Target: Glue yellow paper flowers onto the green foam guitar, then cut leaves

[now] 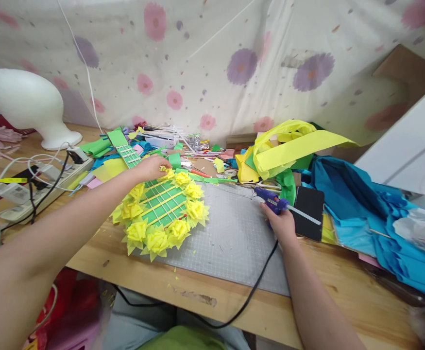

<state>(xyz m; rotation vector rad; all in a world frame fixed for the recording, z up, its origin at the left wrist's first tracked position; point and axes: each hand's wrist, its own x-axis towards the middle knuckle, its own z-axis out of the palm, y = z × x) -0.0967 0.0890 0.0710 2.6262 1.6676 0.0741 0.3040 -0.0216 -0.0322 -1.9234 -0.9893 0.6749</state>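
My left hand [152, 168] reaches over the far rim of a guitar-shaped paper craft, its fingers pinched on a small yellow paper flower [164, 169]. The craft's green body [164, 201] carries white and yellow strips and is ringed with yellow crepe-paper roses [157, 241]. Its green neck [127, 151] points away to the upper left. To the right, my right hand [282, 222] is closed around a purple hot glue gun [271, 199]. A clear glue stick [305, 215] sticks out of its back, and its nozzle points left above the grey cutting mat [230, 233].
A power strip [48, 189] with tangled cables and a white foam head [26, 104] stand left. Paper scraps and tools line the back. Yellow crepe strips [288, 150], a black pad [309, 214] and blue crepe paper [365, 209] lie right. The gun's black cord [250, 294] hangs over the table edge.
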